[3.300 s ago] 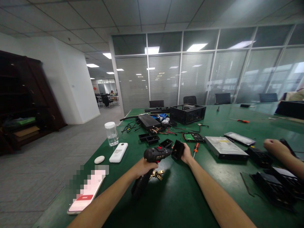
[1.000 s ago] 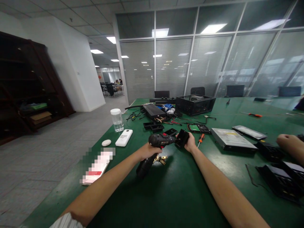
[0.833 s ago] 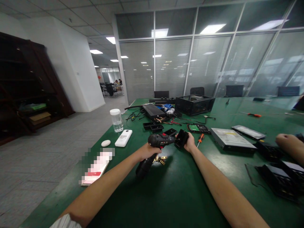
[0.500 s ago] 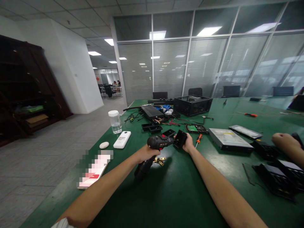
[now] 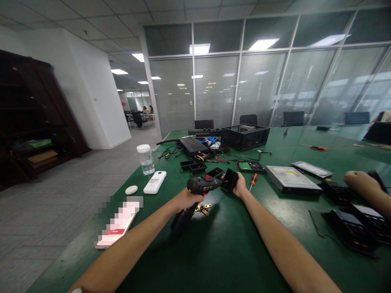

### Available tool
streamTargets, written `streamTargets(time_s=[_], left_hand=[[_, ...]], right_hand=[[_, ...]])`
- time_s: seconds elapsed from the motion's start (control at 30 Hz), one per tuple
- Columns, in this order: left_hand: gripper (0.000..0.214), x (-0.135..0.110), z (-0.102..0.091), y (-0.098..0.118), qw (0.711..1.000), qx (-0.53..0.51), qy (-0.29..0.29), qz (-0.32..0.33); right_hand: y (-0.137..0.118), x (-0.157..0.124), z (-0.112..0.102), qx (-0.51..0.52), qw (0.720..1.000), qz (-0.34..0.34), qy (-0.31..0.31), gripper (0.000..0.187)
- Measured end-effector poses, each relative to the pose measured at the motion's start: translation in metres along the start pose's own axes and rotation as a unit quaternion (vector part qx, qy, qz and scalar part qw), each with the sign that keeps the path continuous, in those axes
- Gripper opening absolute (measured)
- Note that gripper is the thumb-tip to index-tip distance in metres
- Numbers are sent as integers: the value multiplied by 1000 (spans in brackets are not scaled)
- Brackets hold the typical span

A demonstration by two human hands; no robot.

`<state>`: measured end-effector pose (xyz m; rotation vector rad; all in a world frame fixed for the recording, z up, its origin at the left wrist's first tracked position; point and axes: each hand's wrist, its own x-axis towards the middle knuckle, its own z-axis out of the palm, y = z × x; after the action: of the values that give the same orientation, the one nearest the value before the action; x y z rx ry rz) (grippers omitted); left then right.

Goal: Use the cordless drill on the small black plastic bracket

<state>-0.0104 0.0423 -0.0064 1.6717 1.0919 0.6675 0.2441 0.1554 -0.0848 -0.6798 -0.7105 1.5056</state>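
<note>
My left hand [image 5: 184, 199] is closed round the grip of a black cordless screwdriver [image 5: 198, 188], whose tip points right into a small black box-shaped part [image 5: 229, 180]. My right hand [image 5: 240, 187] holds that part upright above the green table [image 5: 232, 248]. A few brass pieces [image 5: 203, 209] lie on the table just below the tool. An orange-handled screwdriver [image 5: 253, 179] lies right of my right hand.
A phone [image 5: 117, 226], a white remote [image 5: 154, 182], a white oval object [image 5: 131, 189] and a water bottle [image 5: 146, 159] lie to the left. Behind are black trays [image 5: 192, 166], a black case [image 5: 245, 136] and cables. An optical drive [image 5: 288, 179] and another person's hand [image 5: 360, 183] are on the right.
The view has shifted a little. Both hands keep the same hold, with the screwdriver tip still against the black part.
</note>
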Motion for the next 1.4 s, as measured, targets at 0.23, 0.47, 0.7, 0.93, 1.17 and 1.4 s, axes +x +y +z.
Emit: streamTargets(time_s=[0.23, 0.47, 0.7, 0.93, 1.17, 1.4], left_hand=[[14, 1, -2, 2, 1000, -14, -12, -14], [12, 1, -6, 3, 998, -46, -31, -2], [12, 0, -3, 3, 1000, -16, -20, -4], [12, 0, -3, 3, 1000, -5, -17, 0], [12, 0, -2, 3, 1000, 1, -14, 0], [11, 0, -2, 1, 1000, -8, -17, 5]], right_hand=[[-2, -3, 2, 11, 1000, 2, 3, 33], [-2, -3, 2, 4, 1000, 9, -5, 35], [-2, 0, -2, 3, 1000, 0, -14, 35], [-4, 1, -7, 5, 998, 14, -56, 37], [-2, 3, -7, 9, 999, 9, -49, 29], [-2, 3, -7, 10, 999, 19, -50, 30]])
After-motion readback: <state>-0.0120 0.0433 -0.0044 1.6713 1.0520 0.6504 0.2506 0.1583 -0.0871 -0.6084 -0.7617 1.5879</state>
